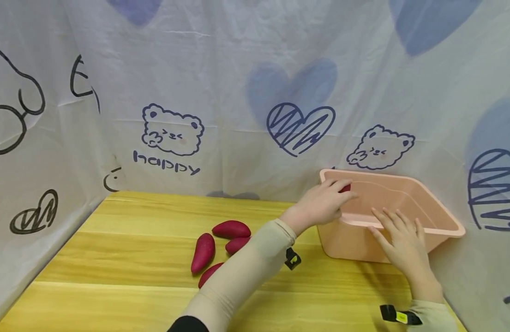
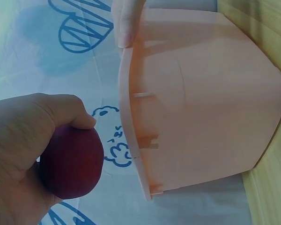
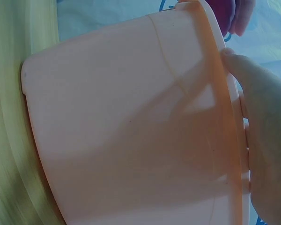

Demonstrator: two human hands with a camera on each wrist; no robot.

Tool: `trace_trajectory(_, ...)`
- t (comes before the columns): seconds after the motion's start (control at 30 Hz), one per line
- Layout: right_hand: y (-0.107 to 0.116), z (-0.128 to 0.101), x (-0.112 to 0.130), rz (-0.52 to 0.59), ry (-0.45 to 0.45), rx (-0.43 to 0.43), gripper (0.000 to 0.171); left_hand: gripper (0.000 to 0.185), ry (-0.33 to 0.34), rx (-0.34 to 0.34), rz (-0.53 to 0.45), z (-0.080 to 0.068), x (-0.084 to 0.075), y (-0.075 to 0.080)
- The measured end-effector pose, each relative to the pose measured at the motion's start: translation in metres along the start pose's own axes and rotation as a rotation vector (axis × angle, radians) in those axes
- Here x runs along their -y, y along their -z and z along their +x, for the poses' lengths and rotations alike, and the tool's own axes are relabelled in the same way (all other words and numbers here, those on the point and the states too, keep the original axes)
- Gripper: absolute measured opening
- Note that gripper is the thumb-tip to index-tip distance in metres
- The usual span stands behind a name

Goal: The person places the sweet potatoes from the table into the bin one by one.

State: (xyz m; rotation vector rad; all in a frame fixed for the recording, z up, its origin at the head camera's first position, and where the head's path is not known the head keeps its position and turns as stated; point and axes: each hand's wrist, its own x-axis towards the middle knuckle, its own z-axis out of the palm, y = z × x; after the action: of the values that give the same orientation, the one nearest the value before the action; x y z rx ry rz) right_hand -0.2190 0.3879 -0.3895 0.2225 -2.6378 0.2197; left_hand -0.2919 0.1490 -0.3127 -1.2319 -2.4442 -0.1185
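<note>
Five sweet potatoes show: four (image 1: 231, 229) lie on the tabletop (image 1: 113, 276) at lower centre, one (image 1: 345, 187) is held. One pink bin (image 1: 404, 216) stands at right. Two hands (image 1: 325, 203) are in view.

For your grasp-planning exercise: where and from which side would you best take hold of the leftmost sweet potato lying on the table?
Grip the leftmost sweet potato across its thick middle, fingers coming from above. It lies flat and slanted, tapering toward both ends, and its left flank is clear; another potato lies close on the right.

Left hand (image 1: 323, 203) curled (thumb tucked) — right hand (image 1: 400, 242) flat, fingers straight.
</note>
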Motion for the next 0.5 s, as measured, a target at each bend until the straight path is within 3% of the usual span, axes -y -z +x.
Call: trace_trajectory(0.5,-0.001,0.000,0.001,-0.001,0.008,-0.008,0.053,0.055,-0.001,-0.062,0.023,0.032,0.000,-0.008)
